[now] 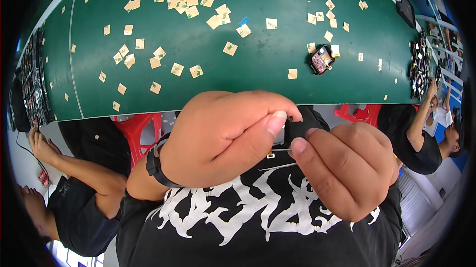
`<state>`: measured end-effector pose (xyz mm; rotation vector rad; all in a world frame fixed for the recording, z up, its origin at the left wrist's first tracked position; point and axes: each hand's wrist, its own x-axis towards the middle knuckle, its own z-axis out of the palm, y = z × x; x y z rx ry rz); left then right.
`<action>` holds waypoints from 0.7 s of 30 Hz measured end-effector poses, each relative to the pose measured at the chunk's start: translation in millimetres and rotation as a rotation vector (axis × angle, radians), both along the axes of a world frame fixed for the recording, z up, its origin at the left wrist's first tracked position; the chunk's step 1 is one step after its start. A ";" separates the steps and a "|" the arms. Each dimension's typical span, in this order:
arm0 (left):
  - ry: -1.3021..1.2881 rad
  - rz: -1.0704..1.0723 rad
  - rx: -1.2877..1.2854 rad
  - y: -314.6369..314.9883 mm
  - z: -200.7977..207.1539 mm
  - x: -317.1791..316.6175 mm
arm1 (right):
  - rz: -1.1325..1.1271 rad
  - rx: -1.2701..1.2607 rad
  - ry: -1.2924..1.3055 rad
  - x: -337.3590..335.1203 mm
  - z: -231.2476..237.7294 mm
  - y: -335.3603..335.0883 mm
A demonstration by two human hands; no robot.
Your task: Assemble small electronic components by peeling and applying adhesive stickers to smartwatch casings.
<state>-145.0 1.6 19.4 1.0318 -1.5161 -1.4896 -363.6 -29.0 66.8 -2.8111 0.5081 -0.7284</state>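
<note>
In front of my chest, both hands meet at a small dark part [297, 129] with a thin silvery edge. A short flex cable [270, 156] with gold contacts hangs below it. My left hand [233, 135], a black band on its wrist, is closed on the part's left side, thumb and forefinger pinching. My right hand [347, 165] pinches the right side between thumb and fingertips. Fingers hide much of the part, so its exact kind is unclear. Beyond my hands, an opened small black device case [322, 60] with exposed electronics lies on the green table [208, 88].
Many beige paper squares [177, 69] are scattered over the table. Black parts are piled at the left end [34, 83] and right end [420, 63]. Red stools [139, 135] stand under the near edge. A person [84, 192] works at left, another [421, 128] at right.
</note>
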 end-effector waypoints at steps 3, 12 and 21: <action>0.001 -0.017 -0.014 -1.8 -0.8 0.9 | -0.043 -0.001 -0.043 2.6 -3.4 4.4; 0.044 -0.103 0.019 -6.1 -4.8 -1.1 | 0.011 0.074 -0.048 -2.2 -4.8 2.1; 0.047 -0.129 0.024 -3.7 -15.7 0.3 | 0.162 0.127 0.036 -2.3 -4.1 -7.8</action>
